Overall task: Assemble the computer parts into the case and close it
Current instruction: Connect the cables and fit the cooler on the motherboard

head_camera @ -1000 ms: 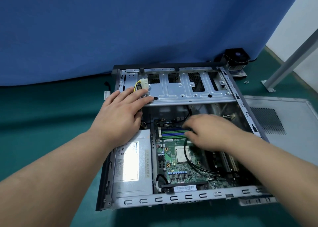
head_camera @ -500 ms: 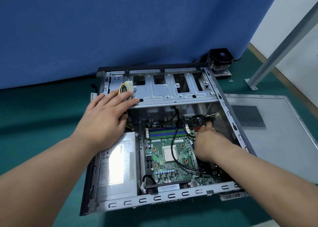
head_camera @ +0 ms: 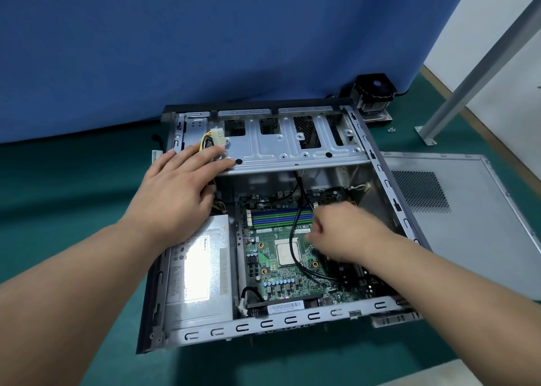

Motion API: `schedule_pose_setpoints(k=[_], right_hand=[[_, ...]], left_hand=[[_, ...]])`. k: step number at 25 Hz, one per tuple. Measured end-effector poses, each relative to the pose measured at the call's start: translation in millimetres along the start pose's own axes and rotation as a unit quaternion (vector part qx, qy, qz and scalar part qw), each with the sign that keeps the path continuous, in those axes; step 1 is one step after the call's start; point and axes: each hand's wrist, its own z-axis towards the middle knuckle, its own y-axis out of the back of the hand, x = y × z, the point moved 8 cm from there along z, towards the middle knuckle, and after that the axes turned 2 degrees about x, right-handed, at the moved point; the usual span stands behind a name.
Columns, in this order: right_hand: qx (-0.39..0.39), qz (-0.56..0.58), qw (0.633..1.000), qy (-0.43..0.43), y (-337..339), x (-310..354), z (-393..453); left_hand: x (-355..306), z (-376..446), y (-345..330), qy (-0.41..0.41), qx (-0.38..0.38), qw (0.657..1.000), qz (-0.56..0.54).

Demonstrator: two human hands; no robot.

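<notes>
— Where's the open grey metal computer case (head_camera: 281, 322)?

— Lying on its side on the green worktop (head_camera: 58, 186), green motherboard (head_camera: 281, 256) and silver power supply box (head_camera: 196, 271) inside; its grey perforated side panel (head_camera: 456, 210) lies just beside it.

— And the hands?

— The left hand (head_camera: 178, 192) rests flat, fingers straight, on the silver drive bay bracket (head_camera: 292, 148). The right hand (head_camera: 348, 233) hovers over the motherboard near a black cable (head_camera: 292, 239), fingers curled; blurred, so I cannot tell whether it holds anything.
</notes>
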Motion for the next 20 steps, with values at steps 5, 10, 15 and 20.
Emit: schedule_pose_setpoints(k=[5,10,15,20], right_hand=[[0.133,0.058,0.989,0.038,-35.2,27.6,-5.3],[0.11,0.044,0.993,-0.004,-30.9,13.9,-10.4],[0.116,0.06,0.99,-0.06,-27.6,-10.4,-23.5],[0.114,0.123,0.985,-0.047,-19.9,-10.6,-35.6]], left_hand=[[-1.7,-1.4,1.6,-0.001,0.006,1.0,-0.001],[-3.6,-0.6,2.0,0.0,0.022,1.0,-0.004],[-5.9,-3.6,5.5,-0.008,0.022,1.0,0.004],[-14.0,-6.0,10.8,0.006,0.033,0.999,0.026]])
